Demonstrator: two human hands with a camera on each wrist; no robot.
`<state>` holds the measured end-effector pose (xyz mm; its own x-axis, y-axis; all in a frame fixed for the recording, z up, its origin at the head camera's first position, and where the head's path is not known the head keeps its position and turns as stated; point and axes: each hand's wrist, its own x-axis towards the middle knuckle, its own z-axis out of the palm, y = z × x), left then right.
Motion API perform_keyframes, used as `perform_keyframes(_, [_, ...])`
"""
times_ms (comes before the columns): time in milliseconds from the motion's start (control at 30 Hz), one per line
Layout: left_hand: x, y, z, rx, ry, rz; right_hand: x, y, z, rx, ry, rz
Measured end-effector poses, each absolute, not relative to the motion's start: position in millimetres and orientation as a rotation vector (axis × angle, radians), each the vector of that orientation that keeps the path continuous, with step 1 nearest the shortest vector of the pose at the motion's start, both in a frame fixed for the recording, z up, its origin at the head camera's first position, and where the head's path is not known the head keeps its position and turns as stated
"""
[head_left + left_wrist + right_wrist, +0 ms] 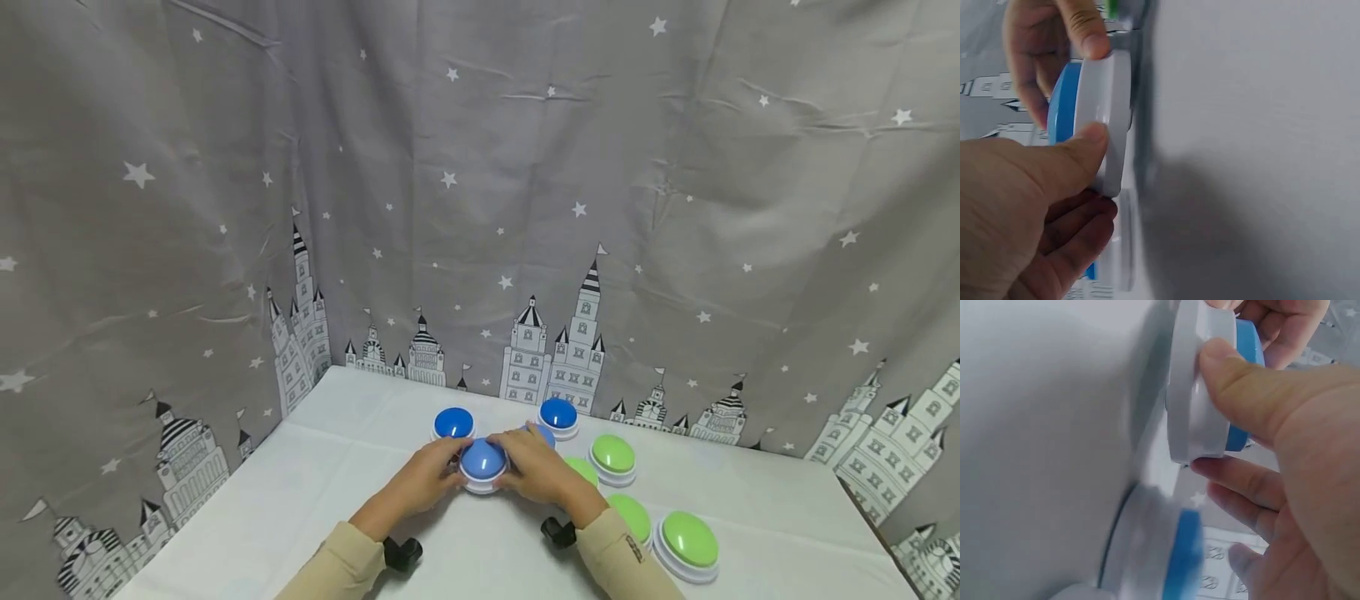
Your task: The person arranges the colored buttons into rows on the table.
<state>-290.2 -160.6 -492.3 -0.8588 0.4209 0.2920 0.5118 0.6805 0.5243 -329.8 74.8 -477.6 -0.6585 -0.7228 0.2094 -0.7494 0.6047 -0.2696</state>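
Both hands hold one light blue push button (482,460) with a white round base, close over the white table. My left hand (422,482) grips its left side, thumb along the white base (1105,94) and fingers curled under the rim. From the opposite side my right hand (542,468) pinches the same base, its thumb pressed on the white wall (1194,419). Just behind the left fingers stands a dark blue button (453,422). Another light blue button (542,434) is partly hidden behind the right hand.
A second dark blue button (558,413) stands at the back near the curtain (480,208). Several green buttons, among them one at the front right (690,538) and one farther back (613,454), stand right of the right arm. The white table (780,508) meets the castle-print curtain behind.
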Motion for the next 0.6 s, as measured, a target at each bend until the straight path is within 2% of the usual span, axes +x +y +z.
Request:
perform_keyframes(267, [-255.4, -176.0, -484.1, -0.836, -2.705, -1.028, -292.1, 73.8, -472.3, 1.359, -2.732, 0.755])
perform_keyframes(600, [-207.2, -191.0, -470.8, -0.807, -2.683, -1.047, -253.7, 66.1, -460.3, 1.438, -2.69, 0.756])
